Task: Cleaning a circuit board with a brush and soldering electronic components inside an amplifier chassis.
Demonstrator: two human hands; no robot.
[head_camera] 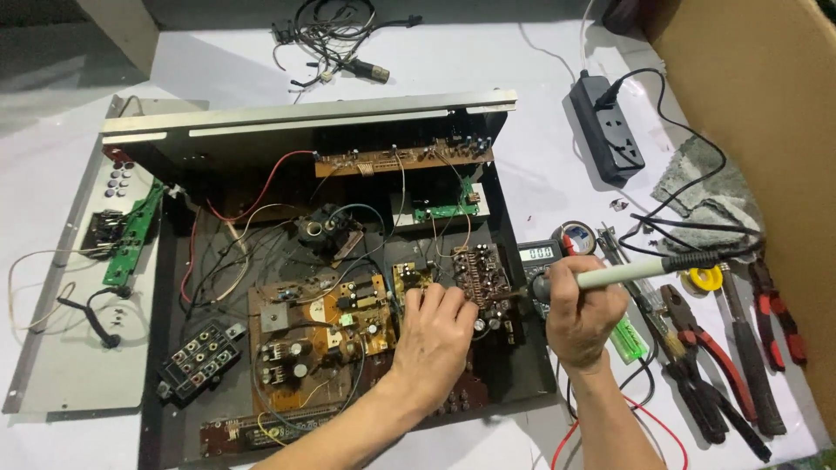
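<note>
while left hand (pixel 433 335) pinches the small board (pixel 477 271) and right hand (pixel 579 315) grips the iron (pixel 627 273), keep tip on one joint, clear of wires.

The circuit boards (pixel 322 326) lie inside the open chassis (pixel 174 409). Pliers (pixel 705 357) lie right of it, a power strip (pixel 607 126) behind them. The multimeter (pixel 538 254) seems to touch the chassis edge.

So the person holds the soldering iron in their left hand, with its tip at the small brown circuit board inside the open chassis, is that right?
Not quite: the soldering iron is in the right hand, as the head view shows. The left hand rests on the boards. The tip is indeed at the small brown circuit board inside the open chassis.
</note>
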